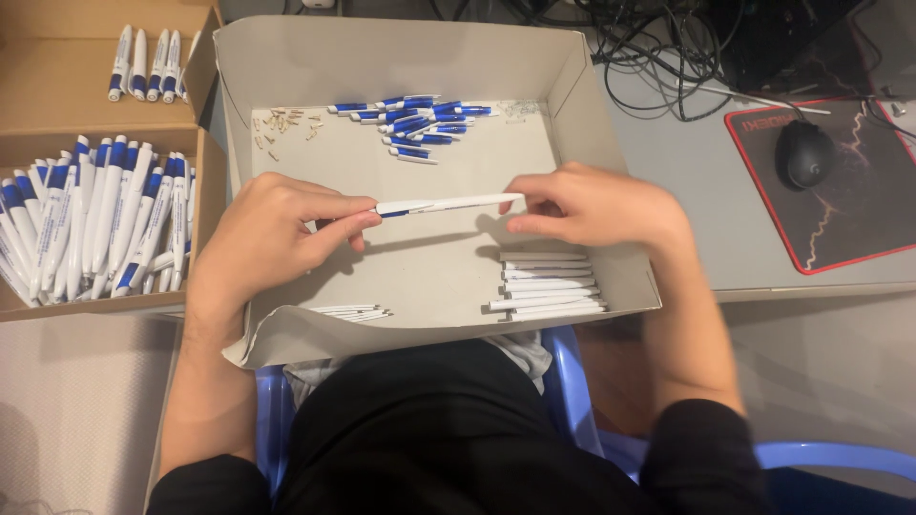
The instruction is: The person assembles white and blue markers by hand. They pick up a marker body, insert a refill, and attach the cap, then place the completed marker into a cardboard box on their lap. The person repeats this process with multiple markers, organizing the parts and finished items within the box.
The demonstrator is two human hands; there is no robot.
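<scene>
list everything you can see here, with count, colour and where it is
pen: one, white with blue, held level between both hands over the tray
cardboard tray: one, grey, on the lap and desk edge
blue pen parts: a pile, blue and white, tray's far side
small metal bits: a scatter, tan, tray's far left corner
white tubes: a stack, white, tray's near right
thin refills: a few, white, tray's near left
finished pens: many, white and blue, in the brown box at left
mouse: one, black, on a red-edged pad
cables: a tangle, black, top
chair: blue, beneath
left hand: grips the pen's blue end
right hand: grips its white end
</scene>
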